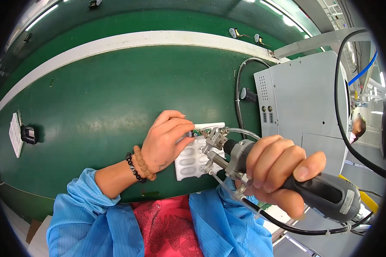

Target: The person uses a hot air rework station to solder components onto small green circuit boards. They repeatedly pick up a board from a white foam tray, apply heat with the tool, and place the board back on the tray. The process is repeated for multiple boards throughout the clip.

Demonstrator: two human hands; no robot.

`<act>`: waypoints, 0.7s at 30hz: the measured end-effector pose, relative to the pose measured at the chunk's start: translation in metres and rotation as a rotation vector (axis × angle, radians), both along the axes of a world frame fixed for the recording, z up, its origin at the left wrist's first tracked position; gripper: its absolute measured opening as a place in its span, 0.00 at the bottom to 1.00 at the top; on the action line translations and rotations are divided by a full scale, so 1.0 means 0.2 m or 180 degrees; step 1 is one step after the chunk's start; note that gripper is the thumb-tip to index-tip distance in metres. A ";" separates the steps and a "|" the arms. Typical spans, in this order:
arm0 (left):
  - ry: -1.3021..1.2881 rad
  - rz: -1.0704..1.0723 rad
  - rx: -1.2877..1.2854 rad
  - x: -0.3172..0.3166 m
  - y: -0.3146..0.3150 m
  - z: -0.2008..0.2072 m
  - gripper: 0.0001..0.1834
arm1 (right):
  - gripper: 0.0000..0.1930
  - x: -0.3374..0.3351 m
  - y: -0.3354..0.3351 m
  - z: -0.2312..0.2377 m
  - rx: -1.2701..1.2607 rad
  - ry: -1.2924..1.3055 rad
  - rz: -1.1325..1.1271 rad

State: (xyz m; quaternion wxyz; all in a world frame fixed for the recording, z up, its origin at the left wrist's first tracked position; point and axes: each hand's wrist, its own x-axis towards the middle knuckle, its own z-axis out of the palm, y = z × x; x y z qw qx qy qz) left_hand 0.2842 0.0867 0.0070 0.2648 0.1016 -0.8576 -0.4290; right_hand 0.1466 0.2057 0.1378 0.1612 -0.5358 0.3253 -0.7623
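My right hand [281, 173] is wrapped round the grey and black body of a power screwdriver [326, 195]. Its metal head, with a clear tube running into it, points left and hides part of what lies under it. My left hand [169, 135] has bent fingers closed on the edge of a small green circuit board [196, 132], right by the tool's tip. Beneath the board lies a white moulded tray [186, 165] with rounded hollows. The fingertips partly cover the board.
A large grey metal machine [302, 98] stands at the right on the green table [116, 94]. A black cable [239, 94] curves beside it. At the far left are a black part [29, 134] and a white pad [16, 135]. A person [358, 126] shows in the right background.
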 end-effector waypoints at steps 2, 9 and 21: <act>0.0022 -0.0018 0.0047 0.00 0.00 0.00 0.19 | 0.25 0.00 -0.01 0.00 0.0025 0.0021 0.0057; 0.0084 0.0022 0.0078 0.01 -0.01 -0.02 0.19 | 0.25 0.02 -0.05 -0.02 0.0113 0.0012 0.0149; 0.0113 -0.0025 0.0081 0.01 -0.02 -0.02 0.17 | 0.25 0.02 -0.07 -0.01 0.0145 0.0275 0.0054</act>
